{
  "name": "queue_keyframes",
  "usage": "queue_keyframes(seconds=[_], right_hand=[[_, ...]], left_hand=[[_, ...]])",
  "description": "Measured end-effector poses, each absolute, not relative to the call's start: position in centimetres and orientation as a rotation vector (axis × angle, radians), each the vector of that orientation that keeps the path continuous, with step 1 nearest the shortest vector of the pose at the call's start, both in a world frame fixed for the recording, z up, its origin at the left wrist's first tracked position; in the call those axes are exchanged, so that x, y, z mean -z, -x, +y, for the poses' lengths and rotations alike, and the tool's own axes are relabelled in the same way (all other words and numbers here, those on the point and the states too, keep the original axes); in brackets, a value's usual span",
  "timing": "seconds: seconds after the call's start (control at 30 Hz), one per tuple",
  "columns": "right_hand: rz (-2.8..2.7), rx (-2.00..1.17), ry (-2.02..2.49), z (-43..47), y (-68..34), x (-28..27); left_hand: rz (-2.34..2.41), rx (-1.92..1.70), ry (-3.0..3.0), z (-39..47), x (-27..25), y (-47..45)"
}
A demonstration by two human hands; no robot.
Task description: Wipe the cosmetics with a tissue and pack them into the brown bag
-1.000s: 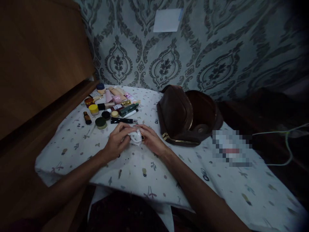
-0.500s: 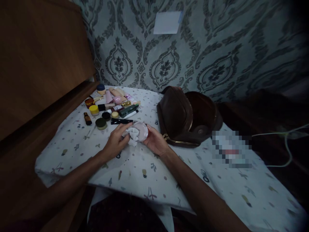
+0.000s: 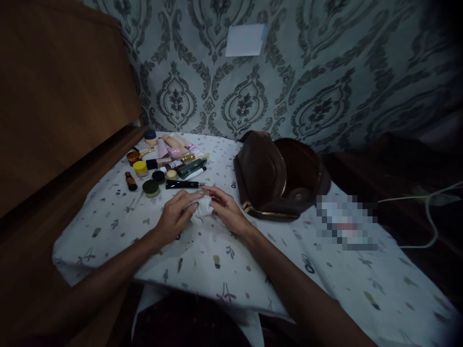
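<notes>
My left hand [image 3: 176,217] is closed around a crumpled white cloth [image 3: 204,206], pressing it with thumb and fingers. On the other side my right hand [image 3: 229,212] curls about a round pale jar that the cloth and fingers now hide almost wholly. Both hands meet just above the table. Close behind the left fingers lies a black tube [image 3: 182,184]. A dark-lidded jar [image 3: 151,188] stands to the left of it, beside a small black pot [image 3: 158,177] and a cream-coloured one [image 3: 171,175].
An open brown leather bag [image 3: 262,173] stands right of my hands. More cosmetics are grouped at back left, with a yellow-lidded jar [image 3: 140,168], a green tube [image 3: 191,167] and a small amber bottle [image 3: 130,181]. A wooden cabinet [image 3: 65,86] borders the patterned tablecloth [image 3: 224,274].
The cloth has moved over the round jar, whose pale face showed before and is now covered. My right fingers have come over the top, nearer to the left hand.
</notes>
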State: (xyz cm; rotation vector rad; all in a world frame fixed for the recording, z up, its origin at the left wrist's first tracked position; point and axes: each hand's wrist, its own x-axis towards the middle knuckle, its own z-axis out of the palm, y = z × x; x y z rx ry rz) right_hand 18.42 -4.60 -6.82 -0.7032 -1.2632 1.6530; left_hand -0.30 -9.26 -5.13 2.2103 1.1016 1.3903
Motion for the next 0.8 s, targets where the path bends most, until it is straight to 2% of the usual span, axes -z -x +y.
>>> queue_keyframes(seconds=[0.13,0.4,0.8], right_hand=[[-1.33,-1.698,0.643,-4.8,-18.4,6.8],[-1.114,-1.817,0.542,-5.4,-18.3,5.4],[-1.094,-1.56,0.651,-4.8,-18.1,6.2]], left_hand=[[1.215,-1.375,-2.028,-8.5,4.8,0.8],[1.255,-1.15,-1.575,-7.4,5.8,1.2],[1.291,-0.823,-1.058,-8.2,4.9,0.0]])
